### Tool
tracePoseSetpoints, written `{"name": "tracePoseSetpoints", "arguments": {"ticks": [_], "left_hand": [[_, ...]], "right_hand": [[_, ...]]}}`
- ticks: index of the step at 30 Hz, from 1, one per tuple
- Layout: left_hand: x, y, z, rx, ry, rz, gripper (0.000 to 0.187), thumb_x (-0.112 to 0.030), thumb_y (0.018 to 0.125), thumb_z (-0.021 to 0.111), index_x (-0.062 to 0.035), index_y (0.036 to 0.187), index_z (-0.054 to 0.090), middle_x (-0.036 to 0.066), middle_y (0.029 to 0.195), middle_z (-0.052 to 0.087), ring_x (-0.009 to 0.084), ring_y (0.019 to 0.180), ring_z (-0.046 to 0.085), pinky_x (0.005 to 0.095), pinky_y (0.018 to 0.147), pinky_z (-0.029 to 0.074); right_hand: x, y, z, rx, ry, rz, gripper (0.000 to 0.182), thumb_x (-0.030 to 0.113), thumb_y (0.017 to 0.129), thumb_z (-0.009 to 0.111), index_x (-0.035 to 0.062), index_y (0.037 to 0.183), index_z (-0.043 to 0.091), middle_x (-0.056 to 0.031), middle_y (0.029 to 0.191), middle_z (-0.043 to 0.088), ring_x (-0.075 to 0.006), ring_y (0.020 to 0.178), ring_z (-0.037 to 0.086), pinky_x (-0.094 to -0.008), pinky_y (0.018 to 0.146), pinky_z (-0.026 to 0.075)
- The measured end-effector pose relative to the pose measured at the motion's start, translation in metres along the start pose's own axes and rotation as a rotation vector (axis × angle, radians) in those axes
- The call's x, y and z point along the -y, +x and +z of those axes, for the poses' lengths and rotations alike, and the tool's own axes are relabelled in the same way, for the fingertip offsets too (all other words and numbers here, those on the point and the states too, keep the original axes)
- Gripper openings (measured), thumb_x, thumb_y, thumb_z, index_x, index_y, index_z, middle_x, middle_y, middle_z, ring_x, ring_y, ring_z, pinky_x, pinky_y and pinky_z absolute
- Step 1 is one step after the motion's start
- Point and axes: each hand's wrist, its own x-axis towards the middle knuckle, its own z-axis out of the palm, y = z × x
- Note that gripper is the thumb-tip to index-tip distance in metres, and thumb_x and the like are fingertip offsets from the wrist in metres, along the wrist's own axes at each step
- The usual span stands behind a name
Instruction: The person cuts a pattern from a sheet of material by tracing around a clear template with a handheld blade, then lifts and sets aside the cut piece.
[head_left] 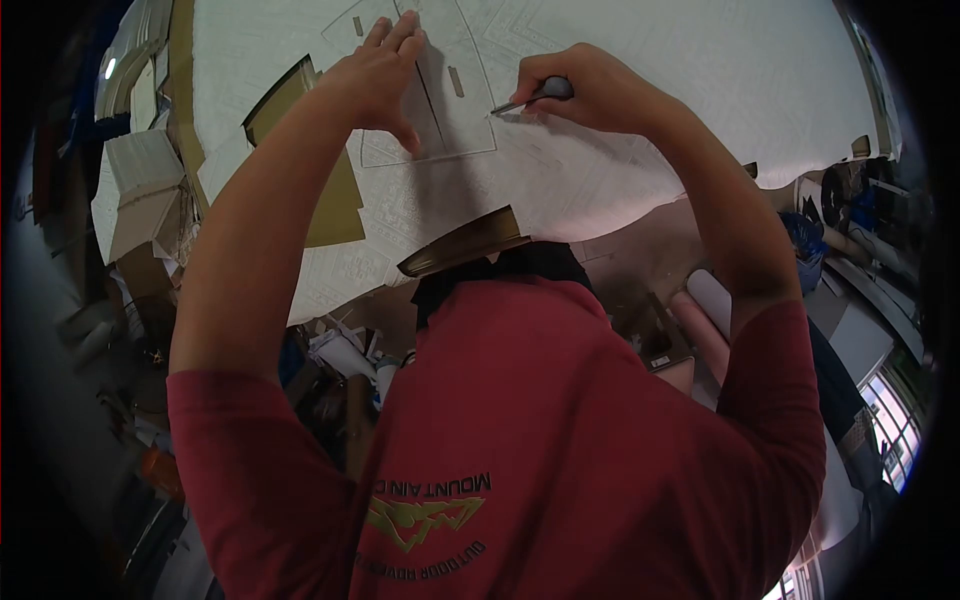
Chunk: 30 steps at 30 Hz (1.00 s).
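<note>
My left hand presses down with fingers and thumb spread on a flat, see-through template. Dark outlines, a dark centre line and small slots show on this template, which lies on a large white sheet with an embossed pattern. In my right hand is a craft knife with a rounded grey handle. Its thin tip points left and meets the right edge of the template.
A curved olive-brown piece lies under my left forearm. Another dark, glossy curved piece sits at the near edge of the sheet, by my waist. Cardboard boxes stand at the left, and rolls lie below the table at the right.
</note>
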Motion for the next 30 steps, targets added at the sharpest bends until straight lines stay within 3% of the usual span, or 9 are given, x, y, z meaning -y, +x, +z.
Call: {"name": "tracePoseSetpoints", "arguments": {"ticks": [5,12,14,17,19,22,28,29,30], "left_hand": [[0.000,0.002,0.000,0.002,0.013,0.006,0.149,-0.046,0.044,0.104,0.0004,0.162,0.025,0.015,0.175,0.012,0.0354,0.161,0.013,0.0482,0.124,0.039],[0.026,0.015,0.033,-0.102,-0.027,0.100,0.146,-0.046,0.044,0.103,0.0013,0.160,0.028,0.016,0.175,0.012,0.0368,0.161,0.015,0.0488,0.123,0.040],[0.029,0.018,0.035,-0.131,-0.043,0.142,0.142,-0.052,0.047,0.102,0.0017,0.157,0.030,0.021,0.173,0.016,0.0440,0.159,0.018,0.0518,0.123,0.040],[0.029,0.017,0.034,-0.138,-0.040,0.146,0.140,-0.052,0.047,0.102,0.0028,0.155,0.031,0.022,0.173,0.016,0.0447,0.158,0.019,0.0516,0.122,0.041],[0.030,0.016,0.034,-0.136,-0.049,0.160,0.140,-0.052,0.048,0.102,0.0034,0.155,0.031,0.022,0.172,0.016,0.0450,0.158,0.019,0.0520,0.122,0.041],[0.031,0.017,0.035,-0.144,-0.055,0.174,0.139,-0.052,0.049,0.102,0.0042,0.154,0.031,0.023,0.172,0.017,0.0453,0.158,0.020,0.0527,0.120,0.043],[0.034,0.017,0.038,-0.167,-0.070,0.187,0.139,-0.054,0.050,0.101,0.0047,0.155,0.032,0.022,0.171,0.020,0.0460,0.156,0.024,0.0536,0.117,0.044],[0.035,0.019,0.041,-0.180,-0.062,0.188,0.139,-0.054,0.050,0.101,0.0047,0.156,0.032,0.022,0.171,0.020,0.0466,0.156,0.024,0.0536,0.117,0.044],[0.036,0.019,0.041,-0.189,-0.069,0.197,0.139,-0.054,0.050,0.101,0.0047,0.156,0.032,0.022,0.171,0.020,0.0466,0.156,0.024,0.0536,0.117,0.044]], "right_hand": [[-0.003,0.003,0.004,0.029,0.040,-0.030,0.010,0.011,0.091,0.077,0.0086,0.100,0.072,-0.0049,0.083,0.073,-0.0218,0.074,0.066,-0.0351,0.073,0.052],[-0.016,-0.013,0.026,-0.053,0.352,0.190,0.014,0.010,0.093,0.077,0.0061,0.105,0.073,-0.0039,0.087,0.073,-0.0146,0.078,0.066,-0.0320,0.073,0.053],[-0.006,-0.018,0.025,-0.059,0.369,0.269,0.014,0.010,0.094,0.077,0.0059,0.106,0.073,-0.0042,0.088,0.073,-0.0138,0.079,0.065,-0.0318,0.073,0.053],[0.017,-0.028,0.039,-0.265,0.254,0.191,0.014,0.011,0.094,0.077,0.0052,0.106,0.073,-0.0057,0.088,0.073,-0.0137,0.078,0.065,-0.0320,0.071,0.054],[0.037,-0.033,0.062,-0.571,0.269,0.412,0.015,0.013,0.094,0.076,0.0042,0.105,0.072,-0.0081,0.089,0.074,-0.0157,0.076,0.067,-0.0325,0.071,0.054],[0.047,-0.030,0.098,-0.779,0.271,0.547,0.017,0.016,0.093,0.075,0.0033,0.104,0.072,-0.0113,0.089,0.076,-0.0205,0.076,0.071,-0.0343,0.071,0.056],[0.085,-0.008,0.102,-0.848,0.039,0.688,0.018,0.018,0.092,0.074,0.0029,0.101,0.071,-0.0160,0.088,0.078,-0.0290,0.079,0.076,-0.0380,0.073,0.059],[0.088,-0.005,0.103,-0.851,0.024,0.692,0.018,0.018,0.092,0.074,0.0029,0.101,0.071,-0.0160,0.088,0.078,-0.0290,0.079,0.076,-0.0380,0.073,0.059],[0.090,-0.002,0.103,-0.845,-0.015,0.718,0.018,0.017,0.092,0.074,0.0018,0.101,0.071,-0.0136,0.088,0.077,-0.0230,0.078,0.073,-0.0350,0.072,0.057]]}}
